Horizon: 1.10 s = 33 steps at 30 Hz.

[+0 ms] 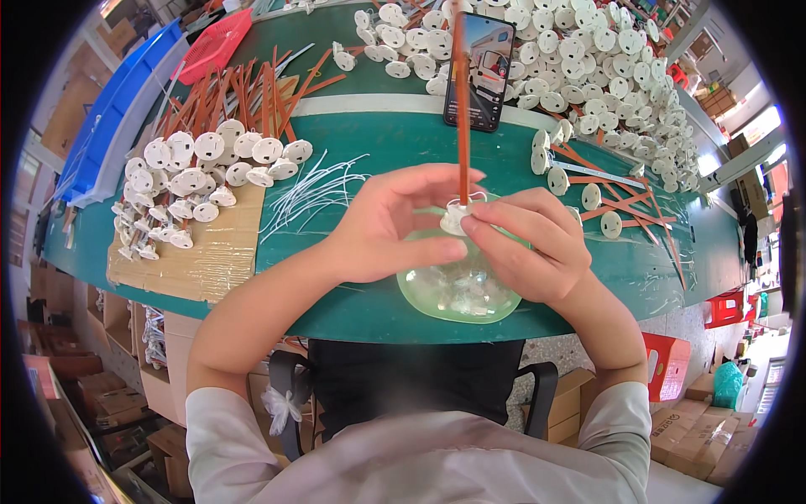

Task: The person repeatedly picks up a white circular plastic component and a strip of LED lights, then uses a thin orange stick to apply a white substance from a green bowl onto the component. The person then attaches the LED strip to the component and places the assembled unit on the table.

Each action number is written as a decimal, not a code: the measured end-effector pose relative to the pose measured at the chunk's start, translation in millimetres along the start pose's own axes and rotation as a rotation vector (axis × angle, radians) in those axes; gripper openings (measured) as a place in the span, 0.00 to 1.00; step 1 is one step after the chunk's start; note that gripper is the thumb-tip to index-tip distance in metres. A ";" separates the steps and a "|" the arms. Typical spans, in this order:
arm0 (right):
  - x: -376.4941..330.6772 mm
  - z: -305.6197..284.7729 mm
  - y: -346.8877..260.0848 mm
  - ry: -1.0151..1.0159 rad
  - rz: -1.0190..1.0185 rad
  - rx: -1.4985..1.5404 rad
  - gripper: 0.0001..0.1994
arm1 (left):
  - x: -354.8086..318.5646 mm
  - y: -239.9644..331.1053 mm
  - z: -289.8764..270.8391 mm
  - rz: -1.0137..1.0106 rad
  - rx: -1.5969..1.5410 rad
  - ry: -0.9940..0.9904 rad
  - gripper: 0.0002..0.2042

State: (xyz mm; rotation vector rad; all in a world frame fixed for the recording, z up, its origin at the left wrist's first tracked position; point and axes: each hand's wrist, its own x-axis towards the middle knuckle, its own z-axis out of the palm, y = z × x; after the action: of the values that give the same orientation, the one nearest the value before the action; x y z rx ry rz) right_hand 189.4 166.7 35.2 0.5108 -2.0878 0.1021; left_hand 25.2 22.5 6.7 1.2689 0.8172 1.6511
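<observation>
White disc (pixel 452 222) with brown stick (pixel 463 126) (upright) | right hand (pixel 537 244): pinching disc | left hand (pixel 382 218): curved, can't tell if gripping

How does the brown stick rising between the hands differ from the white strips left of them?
The brown stick looks wider; the white strips are string-thin. The brown stick is single and straight; the white strips lie in a loose, partly curved bunch on the green table. Both are long and slender.

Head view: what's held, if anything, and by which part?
The right hand pinches the right edge of the white piece below the brown stick; whether the left hand touches is unclear.
</observation>
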 end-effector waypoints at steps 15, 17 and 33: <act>-2.5 4.3 5.6 0.074 0.141 0.220 0.16 | 4.3 13.4 -4.2 -0.138 -0.146 0.011 0.30; -0.3 4.4 2.3 0.077 0.120 0.173 0.16 | 4.3 17.3 -7.5 -0.214 -0.017 0.018 0.28; -0.6 7.7 4.6 0.082 0.164 0.270 0.16 | 1.1 4.3 -16.4 -0.183 0.008 0.022 0.25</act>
State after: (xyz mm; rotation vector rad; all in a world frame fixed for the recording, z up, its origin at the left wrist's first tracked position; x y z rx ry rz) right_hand 181.7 169.0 31.1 0.4864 -2.0436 0.4974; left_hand 8.3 22.0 6.6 1.1479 0.9262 1.5191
